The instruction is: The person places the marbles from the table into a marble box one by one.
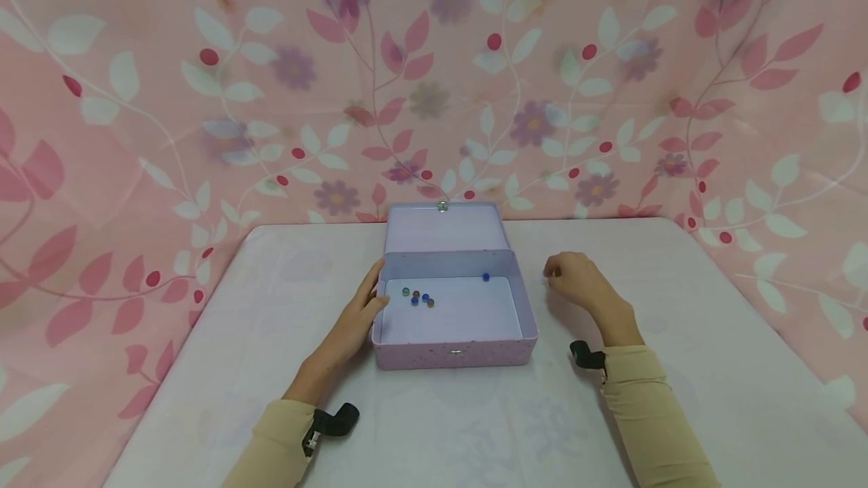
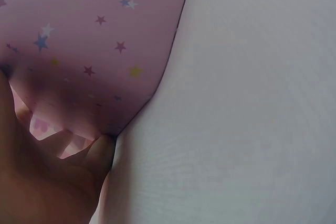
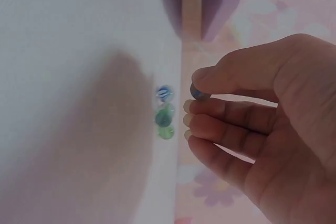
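Note:
A lilac metal box (image 1: 454, 355) stands with its lid (image 1: 447, 226) raised at the back; several marbles lie inside, including a blue marble (image 1: 485, 277) near the back right. My left hand (image 1: 346, 326) grips the box's left wall, thumb over the rim; the left wrist view shows this hand (image 2: 58, 182) against the star-patterned side (image 2: 100, 45). Right of the box, my right hand (image 1: 583, 285) is low over the table. In the right wrist view this hand (image 3: 252, 108) pinches a dark marble (image 3: 199, 93) between thumb and finger, beside a blue-and-white marble (image 3: 164, 93) and green marbles (image 3: 166, 132).
A white cloth covers the table (image 1: 271, 307). Behind it hangs a pink floral curtain (image 1: 434, 81). Black wrist-mounted devices (image 1: 335, 422) sit at both sleeves.

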Tool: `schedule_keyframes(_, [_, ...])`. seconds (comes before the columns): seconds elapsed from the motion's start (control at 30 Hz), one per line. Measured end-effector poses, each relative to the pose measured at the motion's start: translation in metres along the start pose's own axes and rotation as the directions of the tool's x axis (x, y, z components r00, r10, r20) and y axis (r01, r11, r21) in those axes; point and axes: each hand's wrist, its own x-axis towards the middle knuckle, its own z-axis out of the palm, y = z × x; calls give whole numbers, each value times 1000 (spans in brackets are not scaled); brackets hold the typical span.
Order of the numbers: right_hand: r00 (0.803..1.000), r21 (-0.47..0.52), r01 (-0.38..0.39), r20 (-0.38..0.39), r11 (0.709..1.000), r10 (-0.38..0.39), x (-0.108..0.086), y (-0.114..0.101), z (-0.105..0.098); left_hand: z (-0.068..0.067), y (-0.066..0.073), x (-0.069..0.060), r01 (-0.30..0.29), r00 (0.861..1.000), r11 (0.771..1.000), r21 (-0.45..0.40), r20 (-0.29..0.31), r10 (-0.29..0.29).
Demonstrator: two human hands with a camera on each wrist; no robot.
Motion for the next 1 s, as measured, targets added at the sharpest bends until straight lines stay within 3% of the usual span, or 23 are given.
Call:
schedule_keyframes(0.13, [999,9,26,-28,1000,-26,-1,-5,-4,0,7,-5,-1,1000,1000,5,2,1])
schedule_keyframes(0.47, [992,17,98,-87,995,-96,-3,-30,-16,1,9,-7,-5,1000,1000,11,-2,6])
schedule_keyframes(0.8, [968,21,214,-142,977,-209,-5,-65,-15,1,10,-6,-13,1000,1000,15,2,13])
schedule_keyframes(1.0, [945,4,308,-117,951,-306,-8,-87,-10,1,9,-5,-13,1000,1000,0,-1,13])
